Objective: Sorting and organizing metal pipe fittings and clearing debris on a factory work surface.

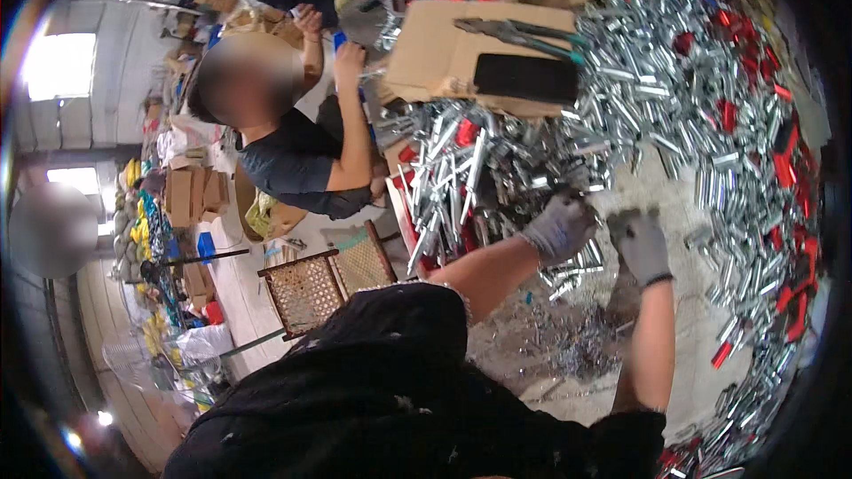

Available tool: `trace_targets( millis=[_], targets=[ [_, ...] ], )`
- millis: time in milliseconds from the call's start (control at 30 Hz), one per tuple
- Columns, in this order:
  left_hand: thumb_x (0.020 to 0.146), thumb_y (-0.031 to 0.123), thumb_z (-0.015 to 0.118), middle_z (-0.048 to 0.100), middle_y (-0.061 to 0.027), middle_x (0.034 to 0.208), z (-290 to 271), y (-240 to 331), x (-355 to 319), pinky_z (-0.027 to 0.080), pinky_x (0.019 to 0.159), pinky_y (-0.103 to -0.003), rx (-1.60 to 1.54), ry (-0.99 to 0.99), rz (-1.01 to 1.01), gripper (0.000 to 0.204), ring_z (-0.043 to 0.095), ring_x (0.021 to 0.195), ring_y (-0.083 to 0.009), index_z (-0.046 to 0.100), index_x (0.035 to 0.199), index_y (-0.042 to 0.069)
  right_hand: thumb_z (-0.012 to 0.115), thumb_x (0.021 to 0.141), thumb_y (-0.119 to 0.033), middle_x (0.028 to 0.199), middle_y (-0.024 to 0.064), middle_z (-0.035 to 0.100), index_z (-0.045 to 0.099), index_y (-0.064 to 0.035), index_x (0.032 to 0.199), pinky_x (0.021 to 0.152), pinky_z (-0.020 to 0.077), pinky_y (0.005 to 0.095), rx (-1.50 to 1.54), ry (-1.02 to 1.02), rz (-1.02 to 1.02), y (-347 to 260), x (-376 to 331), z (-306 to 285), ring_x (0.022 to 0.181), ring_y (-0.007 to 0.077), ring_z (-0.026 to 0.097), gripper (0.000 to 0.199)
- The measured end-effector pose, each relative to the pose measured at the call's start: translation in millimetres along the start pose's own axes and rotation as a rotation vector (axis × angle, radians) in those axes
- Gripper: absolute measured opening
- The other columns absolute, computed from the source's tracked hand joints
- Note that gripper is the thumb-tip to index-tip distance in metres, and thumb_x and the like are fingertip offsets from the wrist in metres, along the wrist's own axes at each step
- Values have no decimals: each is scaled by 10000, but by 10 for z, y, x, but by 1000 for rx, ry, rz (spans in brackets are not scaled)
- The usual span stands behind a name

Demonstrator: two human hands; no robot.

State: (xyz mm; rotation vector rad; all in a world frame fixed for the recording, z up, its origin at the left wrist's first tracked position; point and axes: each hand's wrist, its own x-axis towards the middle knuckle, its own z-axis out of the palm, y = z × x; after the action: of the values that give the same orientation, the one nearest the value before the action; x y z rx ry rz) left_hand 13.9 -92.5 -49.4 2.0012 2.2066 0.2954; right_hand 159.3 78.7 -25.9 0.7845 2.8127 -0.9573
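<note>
Both my hands wear grey gloves with darkened fingertips and work close together over the bench. My left hand is at the edge of a heap of dark and shiny metal parts. Its fingers curl inward, and what they hold is hidden. Just to its right, my right hand is low over the bare bench top, its fingers slightly apart, with nothing visible in them. Small shiny metal tubes lie below my left hand.
A large pile of silver metal tubes with red pieces curves round the right. Pliers and a black phone-like slab lie on cardboard. Another person works at the left, near a woven chair. Metal scraps lie nearer me.
</note>
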Motion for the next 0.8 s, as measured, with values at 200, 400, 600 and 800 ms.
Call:
trace_targets(
  millis=[200,400,600,800],
  targets=[
    [869,269,539,635,-64,1187,-209,-3,-7,399,985,-569,105,32,68,248,515,1160,-263,688,984,107,647,806,-41,1164,168,626,678,-91,1125,1011,456,454,131,81,-40,-251,91,-132,1140,382,552,325],
    [852,262,552,628,-79,1262,-179,-31,-25,431,952,-544,14,72,-7,259,562,1111,-247,693,1005,109,676,789,-32,1256,166,578,694,-78,1086,1014,440,475,17,35,-76,-154,-211,-14,1197,393,505,301],
    [876,287,532,633,-79,1153,-109,-34,-17,410,1001,-548,50,83,72,246,584,1042,-235,671,993,121,628,739,41,1124,179,649,713,-52,1002,1067,409,466,220,-134,-154,67,-1152,17,1100,378,581,292],
    [806,249,583,674,-35,1136,-154,6,5,439,970,-512,54,53,33,236,595,1063,-211,704,962,119,597,760,-16,1217,204,591,653,-53,1174,1007,449,453,56,319,114,435,-799,-249,1135,391,559,420]
  ],
)
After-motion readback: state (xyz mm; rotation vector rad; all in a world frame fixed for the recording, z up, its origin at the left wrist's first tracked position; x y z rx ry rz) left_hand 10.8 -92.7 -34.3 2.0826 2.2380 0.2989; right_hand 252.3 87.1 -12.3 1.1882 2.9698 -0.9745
